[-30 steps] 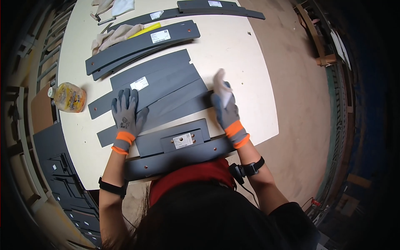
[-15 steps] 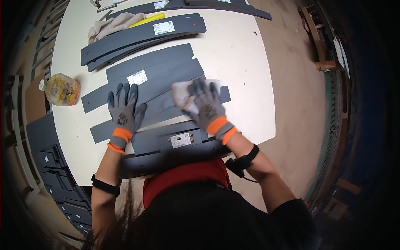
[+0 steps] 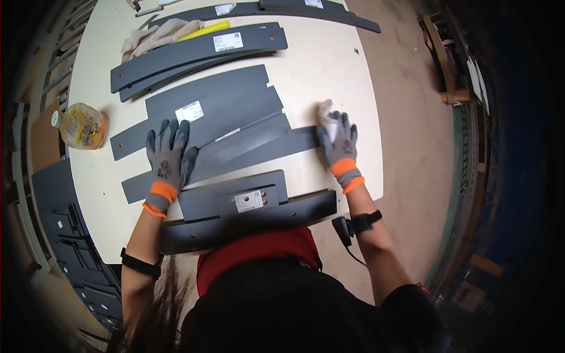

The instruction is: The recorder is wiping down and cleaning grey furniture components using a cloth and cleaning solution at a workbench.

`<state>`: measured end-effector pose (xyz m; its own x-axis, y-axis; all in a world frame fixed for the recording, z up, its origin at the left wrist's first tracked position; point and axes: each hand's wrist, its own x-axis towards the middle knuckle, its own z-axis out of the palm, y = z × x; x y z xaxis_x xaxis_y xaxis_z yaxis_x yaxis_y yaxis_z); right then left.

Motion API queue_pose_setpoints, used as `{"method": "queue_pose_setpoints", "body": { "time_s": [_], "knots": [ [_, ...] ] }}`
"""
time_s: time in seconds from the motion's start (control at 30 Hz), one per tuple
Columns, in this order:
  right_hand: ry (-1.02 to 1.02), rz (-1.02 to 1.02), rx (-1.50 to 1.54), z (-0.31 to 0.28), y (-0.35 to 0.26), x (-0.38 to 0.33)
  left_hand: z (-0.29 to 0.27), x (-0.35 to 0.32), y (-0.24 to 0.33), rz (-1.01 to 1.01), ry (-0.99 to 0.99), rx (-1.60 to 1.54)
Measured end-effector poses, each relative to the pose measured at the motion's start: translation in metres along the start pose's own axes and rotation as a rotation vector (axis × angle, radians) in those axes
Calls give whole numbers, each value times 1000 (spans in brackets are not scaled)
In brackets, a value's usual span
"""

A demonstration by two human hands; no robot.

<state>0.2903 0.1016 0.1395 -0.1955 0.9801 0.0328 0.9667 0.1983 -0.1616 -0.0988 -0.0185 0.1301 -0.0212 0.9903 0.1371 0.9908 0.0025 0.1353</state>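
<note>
My left hand (image 3: pixel 167 156), in a grey glove with an orange cuff, lies with its fingers stretched over the left part of the dark grey boards (image 3: pixel 235 106) on the white table. A white paper label (image 3: pixel 189 111) is stuck on the boards just beyond it. Out at the right end of the lowest long grey strip (image 3: pixel 259 154), my gloved right hand (image 3: pixel 339 141) grips a pale cloth (image 3: pixel 327 113), which sticks out past the thumb and covers part of that hand's underside. Nearer my body lie a notched grey panel (image 3: pixel 203 197) and a dark rail (image 3: pixel 276 220).
A clear bottle (image 3: pixel 85 126) of orange-yellow contents stands on the left side of the table (image 3: pixel 347 76). Farther back are stacked curved grey boards (image 3: pixel 176 59), a beige cloth (image 3: pixel 162 36) and a yellow object (image 3: pixel 206 29). Dark panels (image 3: pixel 70 217) are stacked at the lower left.
My right hand has slid the cloth rightward, from over the boards to their right end. A pale strip on the boards' middle is now uncovered. My left hand stays on the boards.
</note>
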Motion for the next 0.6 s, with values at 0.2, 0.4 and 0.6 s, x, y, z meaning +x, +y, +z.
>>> {"method": "queue_pose_setpoints", "body": {
  "time_s": [0.2, 0.4, 0.6],
  "knots": [
    [80, 449, 735, -6, 16, -13, -4, 15, -17, -164, -114, -167],
    [-107, 616, 804, -11, 0, -23, -27, 29, -1, -104, -100, -168],
    [-118, 615, 857, -32, -24, -24, -5, 11, -11, -191, 38, -616]
  ]
}}
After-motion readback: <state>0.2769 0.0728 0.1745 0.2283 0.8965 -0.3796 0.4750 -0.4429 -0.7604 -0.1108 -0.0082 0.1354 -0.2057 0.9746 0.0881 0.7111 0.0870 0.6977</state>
